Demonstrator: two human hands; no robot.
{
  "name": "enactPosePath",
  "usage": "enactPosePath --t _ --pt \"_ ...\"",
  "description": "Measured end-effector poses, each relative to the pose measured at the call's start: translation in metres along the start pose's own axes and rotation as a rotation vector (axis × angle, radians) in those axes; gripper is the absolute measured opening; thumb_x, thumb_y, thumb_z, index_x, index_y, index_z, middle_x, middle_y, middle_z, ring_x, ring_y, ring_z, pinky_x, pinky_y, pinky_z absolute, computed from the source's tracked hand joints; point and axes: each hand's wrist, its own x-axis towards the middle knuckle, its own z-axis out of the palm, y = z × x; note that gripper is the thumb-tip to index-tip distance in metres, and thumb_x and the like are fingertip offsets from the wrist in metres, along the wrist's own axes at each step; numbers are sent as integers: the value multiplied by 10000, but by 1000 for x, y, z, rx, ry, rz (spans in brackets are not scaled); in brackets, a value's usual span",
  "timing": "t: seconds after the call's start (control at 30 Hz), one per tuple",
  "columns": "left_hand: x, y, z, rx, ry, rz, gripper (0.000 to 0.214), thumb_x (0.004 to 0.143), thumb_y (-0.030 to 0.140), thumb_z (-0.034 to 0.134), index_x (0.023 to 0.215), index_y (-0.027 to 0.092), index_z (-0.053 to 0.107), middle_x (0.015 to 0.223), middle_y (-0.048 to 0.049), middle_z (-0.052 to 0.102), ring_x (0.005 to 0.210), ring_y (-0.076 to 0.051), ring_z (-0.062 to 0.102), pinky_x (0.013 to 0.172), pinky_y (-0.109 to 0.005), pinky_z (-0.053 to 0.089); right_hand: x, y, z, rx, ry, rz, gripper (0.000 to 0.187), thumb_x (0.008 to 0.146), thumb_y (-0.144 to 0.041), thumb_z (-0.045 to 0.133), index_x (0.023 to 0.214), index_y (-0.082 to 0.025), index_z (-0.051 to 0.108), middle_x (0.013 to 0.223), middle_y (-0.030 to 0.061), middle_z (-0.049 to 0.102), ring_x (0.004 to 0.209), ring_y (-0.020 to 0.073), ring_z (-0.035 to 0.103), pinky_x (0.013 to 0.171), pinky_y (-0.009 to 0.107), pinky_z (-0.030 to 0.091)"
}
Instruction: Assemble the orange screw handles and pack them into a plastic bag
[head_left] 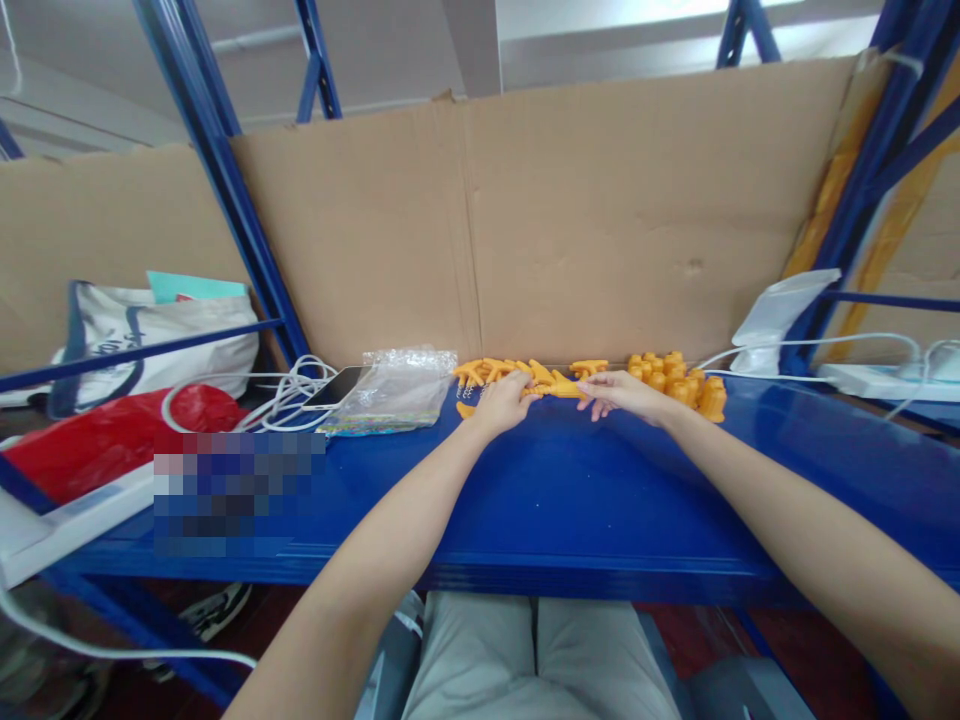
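My left hand (pixel 504 398) reaches to the back of the blue shelf (pixel 570 500), its fingers curled on an orange plastic part (pixel 559 387) at the edge of a loose pile of flat orange pieces (pixel 495 372). From the other side my right hand (pixel 619 392) meets the same part, its fingers partly stretched toward it. Just right of that hand stands a cluster of chunky orange parts (pixel 679 380). Whether the right fingers grip the part or only touch it does not show.
A clear plastic bag (pixel 394 392) lies left of the pile, beside a phone (pixel 337 387) and coiled white cables (pixel 289 395). A red bag (pixel 112 435) and a white tote (pixel 150 335) sit far left. Cardboard (pixel 600 220) backs the shelf. A power strip (pixel 885 380) is at right.
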Motion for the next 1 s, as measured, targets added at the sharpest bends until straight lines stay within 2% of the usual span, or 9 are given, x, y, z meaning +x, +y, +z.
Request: enactPosePath --t 0.17,0.3,0.43,0.5,0.6,0.67,0.8,0.9,1.0 --pt "-1 4 -1 -11 8 13 84 862 213 536 919 173 583 1022 -80 646 1001 -230 614 893 -365 483 0 -10 8 -22 75 118 586 879 -632 429 589 -143 569 473 62 596 363 86 509 358 191 344" --pt "-1 5 -1 -7 12 10 87 856 217 542 924 184 585 1015 -69 646 998 -222 614 890 -362 487 2 -9 6 -55 60 206 636 897 -663 316 650 -141 583 484 68 600 330 88 486 315 192 289" --pt "0 3 -1 10 11 0 98 856 230 542 930 186 589 1037 -77 648 994 -223 613 884 -365 492 0 -6 -1 -23 -9 108 456 821 -591 571 1002 -174 610 886 90 722 519 112 626 413 194 427" --pt "0 3 -1 16 10 -2 100 853 230 546 929 182 590 1042 -82 649 993 -227 613 882 -369 493 -1 -5 -2 -27 20 12 422 759 -495 696 1030 -186 605 970 81 716 573 106 642 474 191 460" --pt "0 4 0 -1 20 2 95 853 231 543 924 190 591 1030 -73 653 991 -221 613 886 -366 492 -1 -7 -1 -60 59 -49 370 793 -515 649 836 -149 627 823 84 722 501 92 596 459 194 435" --pt "-1 5 -1 -16 29 8 92 856 238 541 922 197 591 1027 -67 654 992 -217 613 890 -362 490 0 -8 2 -64 75 -29 466 846 -581 536 696 -144 596 669 87 697 436 90 552 417 202 400" --pt "-1 8 -1 -22 27 6 98 855 243 550 928 191 589 1030 -71 656 993 -223 617 886 -362 490 2 -11 7 -50 111 55 544 877 -627 430 617 -162 537 470 59 606 331 85 473 327 200 295" --pt "-1 8 -2 -13 11 -1 100 854 229 551 934 183 590 1034 -78 658 994 -231 620 881 -366 490 1 -11 5 -78 108 89 522 892 -604 423 667 -153 560 533 66 642 327 77 481 315 193 282" --pt "-1 8 -2 -1 4 -6 99 855 231 550 929 182 595 1043 -81 658 1000 -233 618 884 -366 489 0 -8 0 -87 54 23 396 853 -540 549 874 -152 623 797 84 723 442 84 580 383 185 381"
